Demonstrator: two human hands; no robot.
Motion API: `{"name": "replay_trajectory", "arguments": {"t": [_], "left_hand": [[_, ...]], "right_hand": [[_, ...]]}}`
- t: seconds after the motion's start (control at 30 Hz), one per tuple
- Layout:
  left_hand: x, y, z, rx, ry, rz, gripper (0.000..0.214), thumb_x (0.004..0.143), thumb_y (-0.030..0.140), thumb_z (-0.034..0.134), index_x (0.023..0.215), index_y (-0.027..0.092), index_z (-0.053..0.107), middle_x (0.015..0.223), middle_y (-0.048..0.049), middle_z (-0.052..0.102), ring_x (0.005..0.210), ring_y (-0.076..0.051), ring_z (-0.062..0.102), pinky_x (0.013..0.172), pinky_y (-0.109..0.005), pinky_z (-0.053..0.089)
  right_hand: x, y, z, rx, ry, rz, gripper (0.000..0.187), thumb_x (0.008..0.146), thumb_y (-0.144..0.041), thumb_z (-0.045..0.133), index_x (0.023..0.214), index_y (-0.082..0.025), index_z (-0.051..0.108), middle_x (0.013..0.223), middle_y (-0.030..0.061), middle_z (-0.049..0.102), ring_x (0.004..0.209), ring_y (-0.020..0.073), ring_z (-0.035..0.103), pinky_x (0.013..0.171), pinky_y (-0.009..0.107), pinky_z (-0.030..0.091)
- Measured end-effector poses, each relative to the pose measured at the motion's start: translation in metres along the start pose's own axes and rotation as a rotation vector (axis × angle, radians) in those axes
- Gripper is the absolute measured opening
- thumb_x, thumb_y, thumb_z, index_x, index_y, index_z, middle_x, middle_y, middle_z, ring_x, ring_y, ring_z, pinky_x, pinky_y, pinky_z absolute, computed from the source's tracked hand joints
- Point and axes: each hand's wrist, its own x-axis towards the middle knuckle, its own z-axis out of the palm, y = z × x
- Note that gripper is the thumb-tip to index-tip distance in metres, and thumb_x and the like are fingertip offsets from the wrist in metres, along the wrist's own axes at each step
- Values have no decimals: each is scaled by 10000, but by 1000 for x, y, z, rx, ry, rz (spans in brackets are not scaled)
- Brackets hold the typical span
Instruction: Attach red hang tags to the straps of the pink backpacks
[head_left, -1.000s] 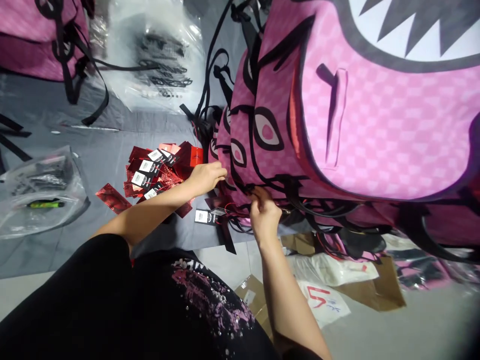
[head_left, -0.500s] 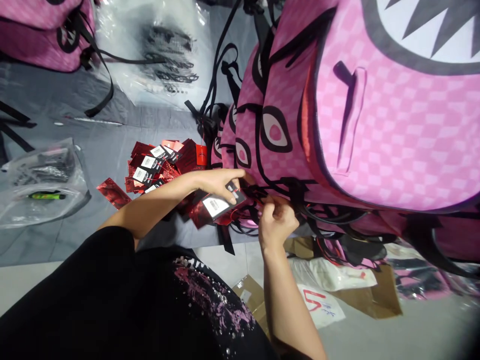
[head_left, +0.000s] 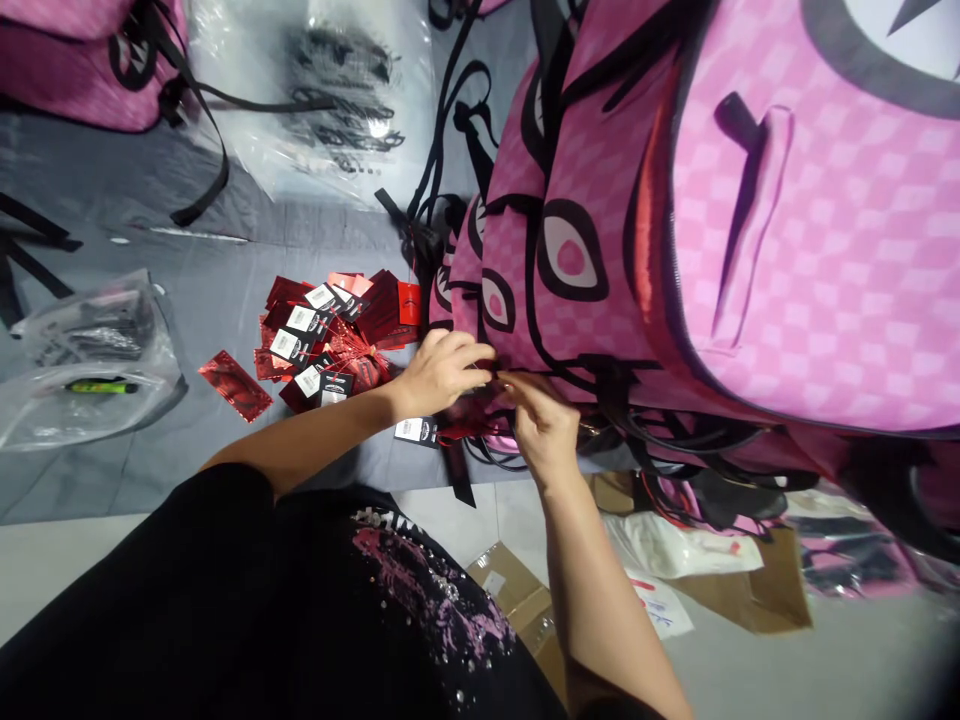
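Observation:
Several pink checkered backpacks (head_left: 810, 270) with eye and tooth prints stand pressed together at the right. Beside their lower edge, my left hand (head_left: 446, 370) is closed in a pinch. My right hand (head_left: 546, 425) is closed too, thumb and fingertips meeting just across from the left ones. Whatever thin thing lies between the fingertips is too small to make out. Below my left hand hangs a black hang tag (head_left: 415, 430) with a white label, partly covered by the hand. Left of it lies a pile of red and black hang tags (head_left: 322, 335).
A red tag (head_left: 235, 385) lies apart on the grey table cover (head_left: 217, 265). Nearby is a clear bag (head_left: 90, 360) with a green marker. A large plastic bag (head_left: 322, 100) and another pink backpack (head_left: 82, 65) lie at the back. Cardboard boxes (head_left: 517, 590) sit on the floor.
My left hand has let go of the labelled hang tag's face, which now hangs lower, and its fingers have moved up to my right fingertips. The view has shifted slightly.

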Motion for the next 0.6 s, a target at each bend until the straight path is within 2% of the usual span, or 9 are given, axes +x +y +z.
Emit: {"name": "replay_trajectory", "arguments": {"t": [0.1,0.23,0.37,0.43,0.6], "left_hand": [[-2,8,0,102,-3,51,284,978,246,438,986,254,722,1123,-13,709,986,-183,537,805,-367,346],[1,15,2,144,-34,51,280,979,248,433,1065,247,699,1141,-33,699,948,-182,529,741,-357,351],[8,11,3,113,-66,-44,277,965,225,446,910,210,717,1102,-52,706,959,-200,566,748,-356,404],[10,9,4,-52,-64,-99,275,967,234,453,910,204,720,1055,-54,715,944,-176,602,764,-320,448],[12,8,8,-696,-63,-200,194,923,285,565,908,173,724,893,-33,735,837,-115,671,797,-225,503]], "right_hand": [[-2,-1,-1,177,-62,168,263,924,-343,530,1027,-201,726,1029,72,723,911,196,682,819,350,559],[-2,-2,-1,343,19,419,253,846,-391,612,972,-187,693,842,46,726,694,182,675,702,338,569],[1,-5,-1,383,37,438,215,832,-390,625,892,-194,688,846,43,729,709,186,683,734,342,566],[1,-5,-3,373,3,417,225,851,-392,603,906,-198,704,876,42,727,753,187,684,762,342,557],[-1,0,-11,338,-44,422,239,837,-417,599,888,-205,697,867,29,711,766,180,654,739,320,531]]}}
